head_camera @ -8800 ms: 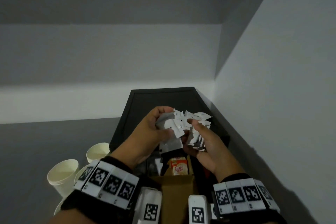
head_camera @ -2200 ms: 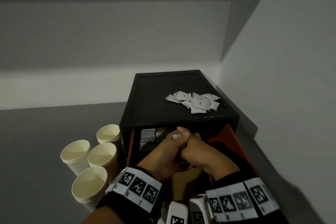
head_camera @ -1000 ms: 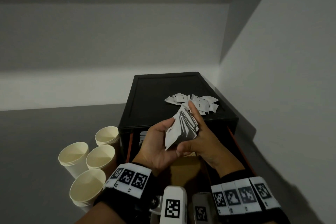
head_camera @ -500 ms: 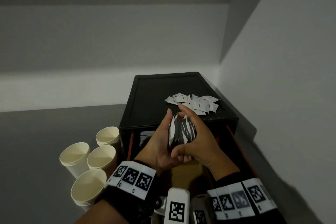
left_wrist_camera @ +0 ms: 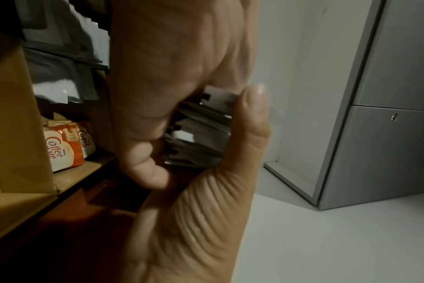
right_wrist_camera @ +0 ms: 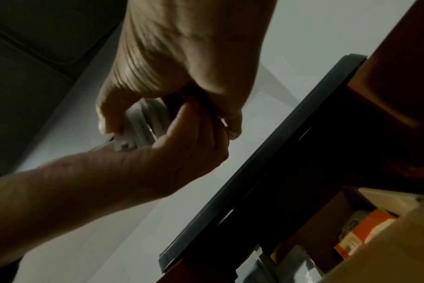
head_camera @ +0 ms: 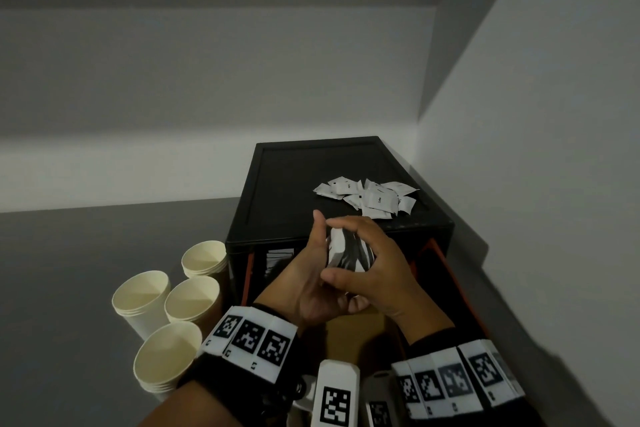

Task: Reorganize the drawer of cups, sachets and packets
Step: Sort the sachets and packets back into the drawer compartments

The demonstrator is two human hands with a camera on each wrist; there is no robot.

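On the grey bench at the far left, four stacks of paper cups stand just beside the black drawer unit, probably set out to make room. Next, the left hand cups a bundle of sachets from the left, thumb upright along its side, above the open drawer. The right hand curls over the same bundle from the right, fingers across its top and thumb below; together they seem to square the sachets into a tidy block. The left wrist view shows the stacked edges pinched between thumb and fingers, with creamer packets in a cardboard box inside the drawer. Further right, loose white sachets lie heaped on the unit's top, likely awaiting the same sorting.
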